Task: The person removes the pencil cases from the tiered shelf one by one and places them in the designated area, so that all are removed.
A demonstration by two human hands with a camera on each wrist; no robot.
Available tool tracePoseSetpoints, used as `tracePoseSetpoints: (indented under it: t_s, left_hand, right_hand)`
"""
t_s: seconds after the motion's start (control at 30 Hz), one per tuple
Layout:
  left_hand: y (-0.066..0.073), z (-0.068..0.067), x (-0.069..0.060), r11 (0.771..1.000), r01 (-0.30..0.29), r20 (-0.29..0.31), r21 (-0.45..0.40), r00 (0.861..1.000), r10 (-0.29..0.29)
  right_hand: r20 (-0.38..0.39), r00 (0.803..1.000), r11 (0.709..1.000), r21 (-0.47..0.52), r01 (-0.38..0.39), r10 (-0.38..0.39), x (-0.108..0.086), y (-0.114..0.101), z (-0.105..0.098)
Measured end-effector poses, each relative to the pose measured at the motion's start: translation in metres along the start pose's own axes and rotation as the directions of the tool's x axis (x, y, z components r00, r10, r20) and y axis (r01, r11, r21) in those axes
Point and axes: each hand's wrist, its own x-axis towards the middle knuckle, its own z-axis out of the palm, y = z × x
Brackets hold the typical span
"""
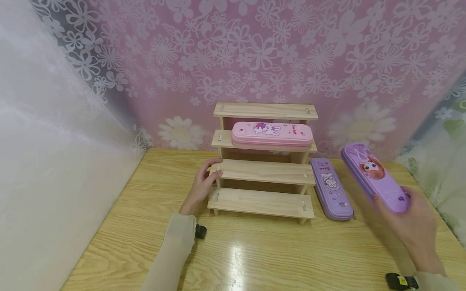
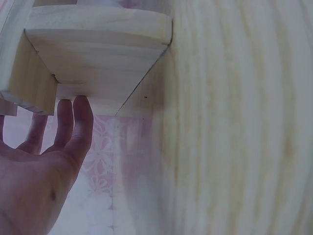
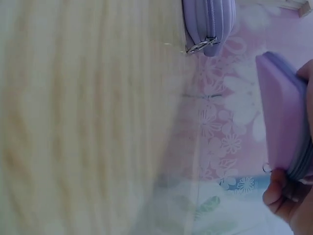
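Note:
A stepped wooden rack (image 1: 260,202) with four shelves stands on the table. My left hand (image 1: 202,184) is at its left side, thumb and fingers on the end of the second shelf from the bottom; in the left wrist view the hand (image 2: 46,171) touches the rack's side panel (image 2: 93,63) with its fingertips. My right hand (image 1: 415,220) grips the near end of a purple case (image 1: 378,178) with a doll picture, held tilted above the table. The right wrist view shows this case (image 3: 283,107) in the hand (image 3: 293,203).
A pink case (image 1: 272,134) with a rabbit lies on the rack's second shelf from the top. Against the rack's right side, another purple case (image 1: 331,188) rests on the wooden table (image 1: 273,254). A flowered pink curtain (image 1: 255,52) hangs behind.

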Motion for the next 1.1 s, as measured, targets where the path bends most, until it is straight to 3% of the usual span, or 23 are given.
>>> tracePoseSetpoints:
  t_s: [0.13, 0.3, 0.43, 0.57, 0.93, 1.1]
  left_hand:
    - [0.000, 0.001, 0.000, 1.000, 0.007, -0.002, -0.001, 1.000, -0.007]
    - [-0.002, 0.000, 0.001, 1.000, 0.007, -0.004, 0.000, 1.000, -0.007]
    - [-0.003, -0.001, 0.002, 1.000, 0.007, 0.000, 0.006, 1.000, -0.007]
    - [-0.002, -0.001, 0.001, 1.000, 0.013, -0.002, 0.017, 1.000, -0.013]
    - [-0.001, 0.000, 0.000, 1.000, 0.019, -0.008, 0.007, 1.000, -0.019]
    - [-0.001, 0.000, 0.000, 1.000, 0.023, -0.012, 0.003, 1.000, -0.023]
  right_hand:
    - [0.110, 0.991, 0.995, -0.066, -0.073, 0.080, 0.006, 0.001, -0.004]
    - [0.260, 0.952, 0.985, -0.104, -0.140, 0.163, 0.011, 0.004, -0.008]
    - [0.324, 0.926, 0.979, -0.115, -0.166, 0.195, 0.014, 0.006, -0.008]
    - [0.378, 0.899, 0.974, -0.143, -0.177, 0.219, 0.016, 0.011, -0.008]
    - [0.543, 0.802, 0.965, -0.205, -0.160, 0.249, 0.020, 0.018, -0.007]
    - [0.575, 0.780, 0.965, -0.219, -0.147, 0.249, 0.020, 0.017, -0.001]
